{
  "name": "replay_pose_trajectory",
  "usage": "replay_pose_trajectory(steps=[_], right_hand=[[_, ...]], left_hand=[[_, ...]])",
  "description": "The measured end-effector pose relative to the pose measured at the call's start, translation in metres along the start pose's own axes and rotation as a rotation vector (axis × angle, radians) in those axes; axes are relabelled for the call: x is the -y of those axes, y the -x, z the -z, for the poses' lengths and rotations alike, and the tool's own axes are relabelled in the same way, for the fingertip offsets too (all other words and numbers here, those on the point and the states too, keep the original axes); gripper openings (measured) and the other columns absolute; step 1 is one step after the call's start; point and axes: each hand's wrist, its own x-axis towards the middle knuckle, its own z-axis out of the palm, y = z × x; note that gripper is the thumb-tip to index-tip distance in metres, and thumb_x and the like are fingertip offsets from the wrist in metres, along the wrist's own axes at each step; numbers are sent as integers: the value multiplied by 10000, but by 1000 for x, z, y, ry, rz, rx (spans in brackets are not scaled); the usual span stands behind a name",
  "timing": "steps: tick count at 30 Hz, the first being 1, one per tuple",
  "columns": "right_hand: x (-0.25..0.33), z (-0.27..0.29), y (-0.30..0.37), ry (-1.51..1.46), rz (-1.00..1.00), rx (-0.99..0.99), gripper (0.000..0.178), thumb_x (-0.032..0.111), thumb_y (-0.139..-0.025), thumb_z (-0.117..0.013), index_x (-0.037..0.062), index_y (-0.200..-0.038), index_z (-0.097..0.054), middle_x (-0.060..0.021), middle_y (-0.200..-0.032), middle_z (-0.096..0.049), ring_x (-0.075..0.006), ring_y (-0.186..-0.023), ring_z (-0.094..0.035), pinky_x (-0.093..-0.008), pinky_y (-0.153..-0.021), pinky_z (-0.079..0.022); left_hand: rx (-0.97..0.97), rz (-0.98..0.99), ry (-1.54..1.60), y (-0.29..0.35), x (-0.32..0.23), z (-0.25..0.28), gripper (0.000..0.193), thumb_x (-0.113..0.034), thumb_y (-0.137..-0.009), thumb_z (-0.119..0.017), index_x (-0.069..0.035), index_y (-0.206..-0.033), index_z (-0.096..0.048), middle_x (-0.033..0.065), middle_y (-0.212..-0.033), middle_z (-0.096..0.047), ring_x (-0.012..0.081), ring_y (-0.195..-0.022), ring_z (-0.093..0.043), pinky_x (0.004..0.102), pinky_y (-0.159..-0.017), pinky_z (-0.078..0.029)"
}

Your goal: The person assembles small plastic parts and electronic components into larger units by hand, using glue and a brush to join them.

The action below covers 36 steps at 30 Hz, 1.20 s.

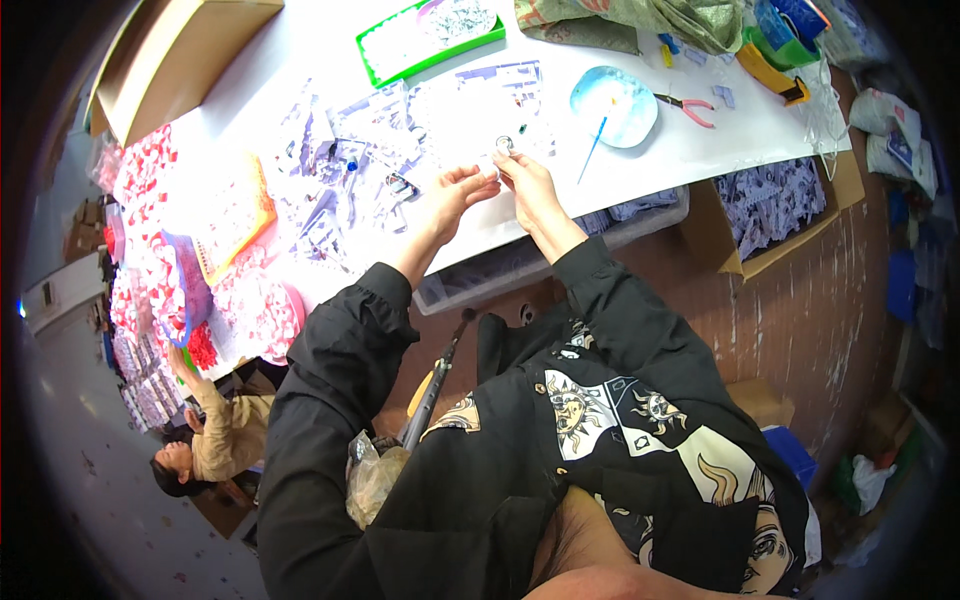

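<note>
My right hand (537, 193) is closed at the fingertips on a small round dark-and-light piece (504, 144); its exact kind is too small to tell. Close beside it, my left hand (455, 208) has its fingers stretched toward the right fingers, with nothing plain to see in them. Both hands are over the near edge of the white table (560, 175). To their left lie many flat purple-and-white pieces (350, 150) in a loose spread. Just beyond the hands is a sheet-like row of similar pieces (500, 85).
Right of the hands stand a pale blue bowl (640, 125) with a thin blue stick and pink-handled pliers (697, 110). A green tray (385, 75) sits farther back. Below the edge are a plastic bin (440, 292) and a filled cardboard box (735, 255). Another person (230, 435) works at left.
</note>
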Motion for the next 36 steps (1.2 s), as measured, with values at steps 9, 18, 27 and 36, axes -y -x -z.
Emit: replay_pose_trajectory(steps=[9,18,27,36], right_hand=[[59,-52,-81,-79,54,-99,206,212,-904,-620,8,-934,-626,-41,-850,-594,-139,-786,-538,-293,-750,-425],[56,-39,-44,70,-10,-28,463,185,-890,-628,-27,-1275,-482,-91,-1134,-561,-182,-1057,-519,-346,-951,-398],[55,17,-127,724,330,-71,318,163,-864,-628,6,-1123,-531,-56,-946,-616,-143,-802,-581,-285,-691,-472],[58,-24,-89,606,176,-121,556,141,-896,-578,-71,-1361,-359,-108,-1064,-603,-162,-886,-592,-309,-752,-504]], left_hand=[[-9,-222,-121,-90,-67,0,517,-186,-827,-722,151,-1148,-499,174,-954,-664,216,-856,-681,296,-807,-542],[-324,-343,-1087,-134,-74,20,520,-363,-787,-713,9,-1136,-615,149,-903,-674,217,-809,-654,317,-745,-507],[-471,-249,-974,-150,-74,-13,665,-494,-784,-609,0,-1225,-555,369,-1212,-490,469,-1151,-483,446,-991,-405],[-497,-252,-485,-116,-69,-16,630,-367,-669,-781,-15,-1145,-564,228,-1096,-609,316,-1030,-600,368,-895,-477]])
